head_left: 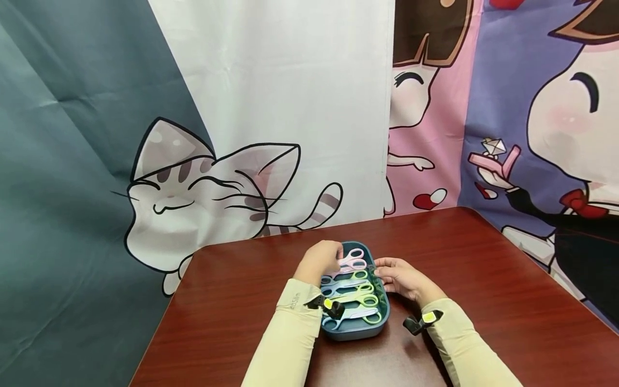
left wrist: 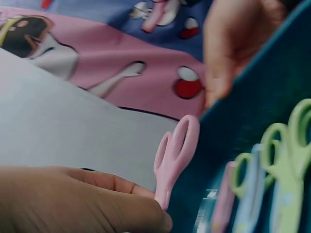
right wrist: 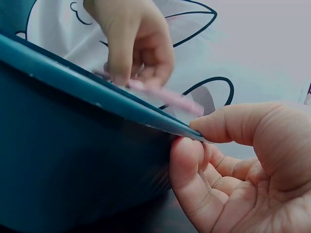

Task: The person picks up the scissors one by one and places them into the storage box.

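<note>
My left hand is over the far end of a blue-green tray. Between its thumb and fingers it pinches a pair of pink scissors by the blade end, handle loops pointing away from the hand. With thumb and fingertips, my right hand grips the rim of the tray at its right side. Several more scissors lie in a row inside, among them green scissors and blue scissors at the near end. The blades of the pink scissors are hidden by the left hand.
The tray stands on a reddish-brown table. Behind the table hangs a cloth backdrop printed with a cartoon cat and figures. Small black cameras are strapped to both wrists over pale sleeves.
</note>
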The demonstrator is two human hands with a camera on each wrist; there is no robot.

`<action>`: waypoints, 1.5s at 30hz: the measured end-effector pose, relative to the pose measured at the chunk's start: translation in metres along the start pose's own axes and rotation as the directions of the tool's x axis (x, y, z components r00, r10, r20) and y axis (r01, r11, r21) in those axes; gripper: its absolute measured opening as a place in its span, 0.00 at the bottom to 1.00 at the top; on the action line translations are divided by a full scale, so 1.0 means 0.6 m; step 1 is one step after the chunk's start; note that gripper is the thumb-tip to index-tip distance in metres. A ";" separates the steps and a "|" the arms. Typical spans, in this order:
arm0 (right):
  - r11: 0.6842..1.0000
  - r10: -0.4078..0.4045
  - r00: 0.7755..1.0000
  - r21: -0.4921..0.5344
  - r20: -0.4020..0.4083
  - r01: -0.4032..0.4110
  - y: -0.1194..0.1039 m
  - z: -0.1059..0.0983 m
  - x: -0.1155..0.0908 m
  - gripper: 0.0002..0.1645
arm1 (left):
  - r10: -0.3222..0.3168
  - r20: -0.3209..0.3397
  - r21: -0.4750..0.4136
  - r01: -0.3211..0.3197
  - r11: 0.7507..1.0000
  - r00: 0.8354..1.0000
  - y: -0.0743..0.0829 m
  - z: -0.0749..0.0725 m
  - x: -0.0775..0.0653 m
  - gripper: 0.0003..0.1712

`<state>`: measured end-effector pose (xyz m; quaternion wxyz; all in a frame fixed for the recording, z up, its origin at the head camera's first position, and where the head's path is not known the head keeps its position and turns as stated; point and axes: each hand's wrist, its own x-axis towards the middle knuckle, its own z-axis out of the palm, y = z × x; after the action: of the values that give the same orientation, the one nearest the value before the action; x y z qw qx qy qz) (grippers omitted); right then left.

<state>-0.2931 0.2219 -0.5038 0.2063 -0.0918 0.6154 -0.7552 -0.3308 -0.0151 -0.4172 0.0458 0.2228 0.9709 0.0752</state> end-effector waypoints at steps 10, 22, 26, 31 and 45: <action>1.000 -0.001 1.000 -0.001 -0.021 0.001 -0.001 -0.002 0.005 0.19 | 0.025 0.027 0.086 -0.027 0.996 0.999 0.016 0.022 0.010 0.11; 1.000 -0.009 1.000 0.005 -0.004 0.009 0.001 -0.002 0.007 0.22 | -0.038 0.053 0.043 0.035 0.998 0.998 0.006 0.056 0.025 0.10; 1.000 -0.008 1.000 0.008 0.001 0.008 0.000 -0.001 0.006 0.21 | -0.053 0.037 0.060 0.051 0.997 0.998 0.004 0.065 0.028 0.09; 1.000 -0.007 1.000 0.006 -0.006 0.007 -0.002 0.000 0.005 0.21 | -0.066 0.030 0.079 0.064 0.995 0.997 0.003 0.066 0.031 0.09; 0.997 0.035 0.997 -0.072 -0.067 -0.039 0.003 -0.005 0.003 0.24 | -0.073 0.038 0.041 0.072 0.997 0.997 -0.002 0.068 0.027 0.11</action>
<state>-0.2957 0.2238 -0.5063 0.1964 -0.0630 0.6507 -0.7308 -0.3407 -0.0042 -0.4582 0.0630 0.1897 0.9786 0.0498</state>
